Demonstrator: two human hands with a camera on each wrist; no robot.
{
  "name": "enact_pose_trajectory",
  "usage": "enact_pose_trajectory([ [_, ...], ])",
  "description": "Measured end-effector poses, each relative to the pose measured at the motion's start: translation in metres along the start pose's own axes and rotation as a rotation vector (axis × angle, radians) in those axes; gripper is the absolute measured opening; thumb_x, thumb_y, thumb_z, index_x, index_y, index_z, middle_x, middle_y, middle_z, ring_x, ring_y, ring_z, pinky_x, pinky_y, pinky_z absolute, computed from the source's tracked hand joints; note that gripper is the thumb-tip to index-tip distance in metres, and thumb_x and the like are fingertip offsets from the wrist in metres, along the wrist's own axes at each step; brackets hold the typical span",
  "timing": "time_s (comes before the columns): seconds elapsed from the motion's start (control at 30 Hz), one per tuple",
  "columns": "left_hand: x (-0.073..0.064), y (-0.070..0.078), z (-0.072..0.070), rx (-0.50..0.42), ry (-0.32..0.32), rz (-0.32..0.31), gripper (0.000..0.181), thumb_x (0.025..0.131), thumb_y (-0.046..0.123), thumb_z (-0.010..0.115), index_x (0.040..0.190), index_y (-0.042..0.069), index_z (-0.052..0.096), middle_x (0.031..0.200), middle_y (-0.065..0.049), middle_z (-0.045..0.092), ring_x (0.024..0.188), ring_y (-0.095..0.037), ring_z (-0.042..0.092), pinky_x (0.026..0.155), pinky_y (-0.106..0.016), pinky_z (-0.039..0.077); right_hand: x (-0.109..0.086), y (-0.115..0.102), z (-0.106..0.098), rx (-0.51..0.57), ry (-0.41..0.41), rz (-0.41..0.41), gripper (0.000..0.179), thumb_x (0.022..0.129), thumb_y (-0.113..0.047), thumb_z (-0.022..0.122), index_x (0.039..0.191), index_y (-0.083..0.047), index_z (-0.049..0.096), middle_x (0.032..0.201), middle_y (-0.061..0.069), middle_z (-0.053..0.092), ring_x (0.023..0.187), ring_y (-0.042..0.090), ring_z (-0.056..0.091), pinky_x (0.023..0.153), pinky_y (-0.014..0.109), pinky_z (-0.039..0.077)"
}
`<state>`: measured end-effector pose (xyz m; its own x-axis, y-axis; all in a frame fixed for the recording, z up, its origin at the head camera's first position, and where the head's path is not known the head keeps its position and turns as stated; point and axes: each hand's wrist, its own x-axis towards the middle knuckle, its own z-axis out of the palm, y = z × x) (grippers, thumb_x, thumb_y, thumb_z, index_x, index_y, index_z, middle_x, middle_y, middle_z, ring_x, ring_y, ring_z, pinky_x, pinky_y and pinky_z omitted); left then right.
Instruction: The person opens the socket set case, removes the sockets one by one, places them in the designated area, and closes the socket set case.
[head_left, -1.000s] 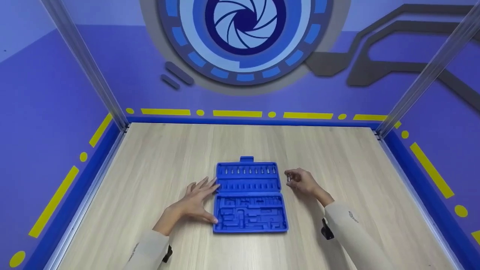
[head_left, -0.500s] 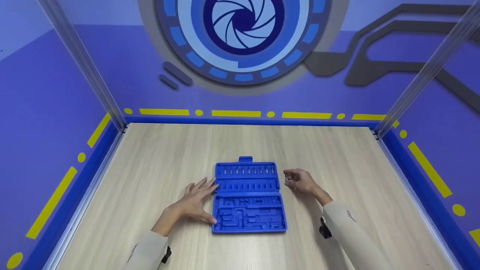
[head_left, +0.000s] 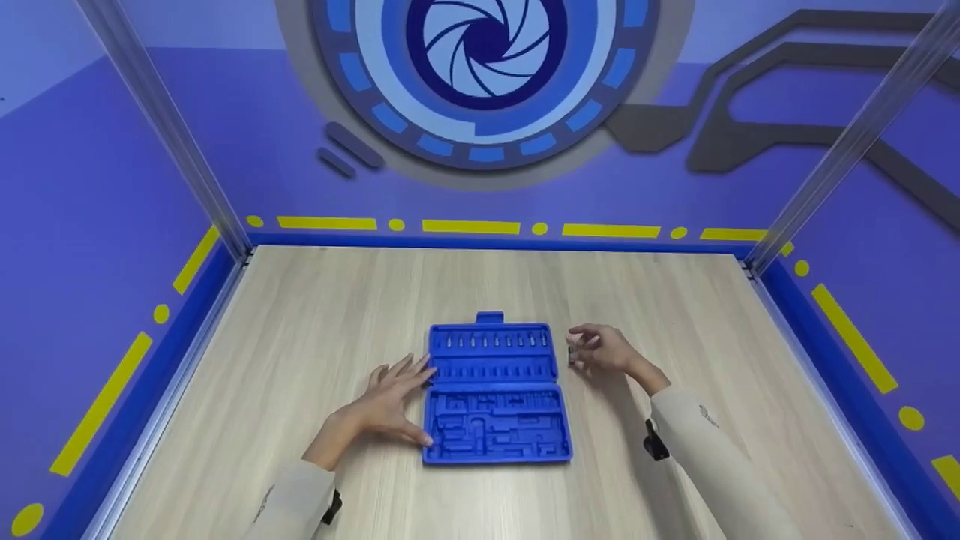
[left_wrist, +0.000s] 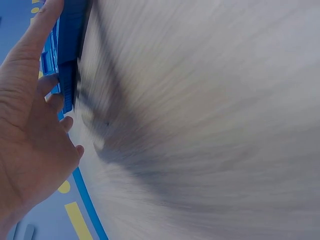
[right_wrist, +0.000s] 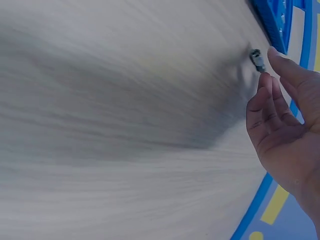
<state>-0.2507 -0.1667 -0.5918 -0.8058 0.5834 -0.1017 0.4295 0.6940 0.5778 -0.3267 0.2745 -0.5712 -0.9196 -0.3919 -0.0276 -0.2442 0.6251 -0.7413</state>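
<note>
A blue tool case [head_left: 491, 384] lies opened flat on the wooden table, with a row of small metal bits [head_left: 496, 340] standing in its far half. Its near half shows bare moulded recesses. My left hand [head_left: 386, 405] rests along the case's left side, fingers spread, with the thumb at the near left corner. To the right of the case is my right hand [head_left: 606, 349], its thumb and index finger parted. Right at these fingertips is a small metal socket [right_wrist: 257, 60] with a dark round opening; in the right wrist view the thumb stands apart from it.
The case's latch tab [head_left: 490, 317] points toward the back. A pale wood table [head_left: 360, 292] surrounds the case. Blue panels with yellow dashes and metal corner posts [head_left: 825, 165] enclose it at the back and sides.
My right hand's index finger has lifted away from the thumb, and the hand has risen slightly toward the back. The left hand and case stay in place.
</note>
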Motion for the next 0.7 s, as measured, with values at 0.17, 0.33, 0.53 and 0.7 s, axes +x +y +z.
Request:
enact_pose_trajectory([
  [0.17, 0.000, 0.002, -0.001, -0.002, -0.005, -0.001, 0.125, 0.065, 0.054, 0.092, 0.161, 0.007, 0.029, 0.172, -0.015, 0.014, 0.157, -0.049, 0.007, 0.121, -0.075, 0.003, 0.012, -0.012, -0.006, 0.009, -0.021, -0.023, 0.042, 0.089, 0.005, 0.071, 0.129, 0.014, 0.060, 0.100, 0.030, 0.069, 0.085, 0.042, 0.073, 0.066, 0.019, 0.053],
  [0.33, -0.001, 0.001, 0.000, -0.001, -0.006, 0.008, 0.124, 0.065, 0.054, 0.093, 0.160, 0.006, 0.030, 0.172, -0.016, 0.015, 0.157, -0.050, 0.008, 0.120, -0.076, 0.004, 0.023, -0.026, 0.004, 0.014, -0.046, -0.054, 0.039, 0.089, 0.004, 0.072, 0.126, 0.013, 0.062, 0.099, 0.030, 0.071, 0.082, 0.040, 0.073, 0.063, 0.017, 0.051],
  [0.53, 0.000, -0.001, 0.000, -0.005, -0.008, 0.009, 0.125, 0.065, 0.056, 0.092, 0.161, 0.009, 0.028, 0.173, -0.013, 0.013, 0.157, -0.049, 0.006, 0.120, -0.075, 0.002, 0.037, -0.042, 0.025, 0.031, -0.069, -0.080, 0.039, 0.091, -0.004, 0.075, 0.126, 0.011, 0.065, 0.098, 0.025, 0.071, 0.077, 0.016, 0.065, 0.062, 0.018, 0.047],
  [0.7, 0.000, -0.003, 0.002, -0.010, 0.005, 0.019, 0.126, 0.064, 0.055, 0.093, 0.161, 0.008, 0.027, 0.173, -0.014, 0.012, 0.157, -0.049, 0.006, 0.119, -0.077, 0.002, 0.048, -0.056, 0.048, 0.074, -0.092, -0.105, 0.040, 0.093, -0.009, 0.073, 0.127, 0.010, 0.065, 0.098, 0.023, 0.072, 0.075, 0.009, 0.056, 0.064, 0.018, 0.045],
])
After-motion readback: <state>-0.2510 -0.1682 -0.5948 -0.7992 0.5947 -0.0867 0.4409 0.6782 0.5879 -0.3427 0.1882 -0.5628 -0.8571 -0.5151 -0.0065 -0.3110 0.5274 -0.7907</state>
